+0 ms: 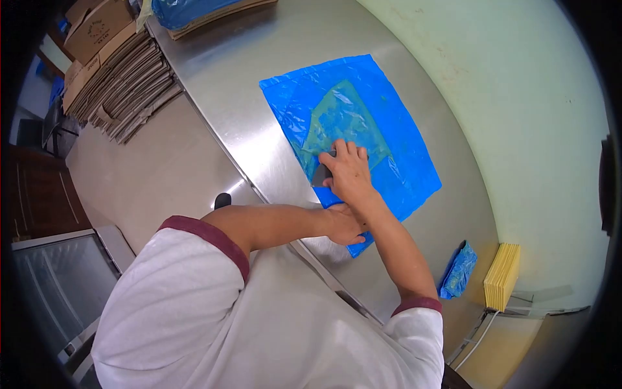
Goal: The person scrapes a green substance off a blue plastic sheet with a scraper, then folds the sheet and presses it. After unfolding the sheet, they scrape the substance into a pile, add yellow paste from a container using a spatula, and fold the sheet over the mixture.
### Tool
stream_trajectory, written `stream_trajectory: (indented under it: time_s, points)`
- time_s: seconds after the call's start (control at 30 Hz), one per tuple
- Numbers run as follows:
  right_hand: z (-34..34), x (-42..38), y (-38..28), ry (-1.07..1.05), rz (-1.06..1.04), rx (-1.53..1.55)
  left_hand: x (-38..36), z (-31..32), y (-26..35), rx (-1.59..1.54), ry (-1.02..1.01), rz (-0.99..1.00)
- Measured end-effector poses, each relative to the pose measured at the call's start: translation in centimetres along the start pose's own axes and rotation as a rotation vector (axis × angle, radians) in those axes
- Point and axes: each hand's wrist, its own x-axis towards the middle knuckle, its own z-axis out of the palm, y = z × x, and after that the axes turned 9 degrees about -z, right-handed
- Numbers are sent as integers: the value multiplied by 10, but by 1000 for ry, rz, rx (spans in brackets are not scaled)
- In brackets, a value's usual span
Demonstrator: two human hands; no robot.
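Blue plastic bag (409, 162) | corner near steel table (240, 97) edge, bare steel around | right hand (351, 174) pinching flat grey tool (321, 175) | left hand (345, 223), can't tell

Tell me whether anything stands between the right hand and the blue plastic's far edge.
Nothing visible does: ahead of the right hand, only a greenish patch shows across the blue plastic.

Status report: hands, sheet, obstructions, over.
Right hand gripping grey tool at blue sheet edge. Left hand at near corner. Right forearm partly covers left hand.
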Motion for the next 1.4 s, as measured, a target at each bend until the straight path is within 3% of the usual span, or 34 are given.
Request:
stream_trajectory:
  time_s: [0.07, 0.17, 0.33, 0.57, 0.63, 0.67, 0.7, 0.77, 0.87, 0.97, 1.07, 1.17, 1.2, 1.33, 1.4]
  points:
    - [6, 10, -3, 46, 25, -19, 6, 17, -4, -53, 96, 31]
    - [13, 25, -9, 146, 90, -86, 11, 22, -9, 7, -16, 72]
    - [25, 45, -11, 325, 155, -238, -1, 0, -4, 122, 99, 128]
    - [-14, 18, -19, -67, 150, -87, -5, -30, 9, 125, -128, 30]
    - [-3, 19, -16, -98, 89, -18, -2, 2, 1, 57, 114, 72]
    - [-1, 25, -14, -51, 79, -32, 1, 13, -4, 27, 240, 88]
    - [4, 31, -15, -4, 69, -39, 1, 9, -6, -12, 237, 92]
    - [12, 43, -18, 73, 84, -58, 0, 6, -5, -93, 212, 111]
    - [20, 67, -20, 150, 146, -104, 1, 10, -5, 27, 134, 79]
    - [17, 79, -25, 203, 206, -139, -5, 9, -11, 39, 178, 120]
    - [2, 81, -31, 221, 292, -136, -16, -28, -2, -31, 18, 110]
    - [-28, 54, -16, 213, 446, -100, -23, -5, -28, -135, 333, 193]
    - [-35, 43, -9, 196, 487, -100, -50, -37, -31, -143, 209, 133]
    - [-29, 38, -16, 75, 509, -64, -128, -70, -101, -90, 421, -50]
    - [-12, 51, -23, 69, 484, -58, -143, -81, -112, -49, 441, -48]
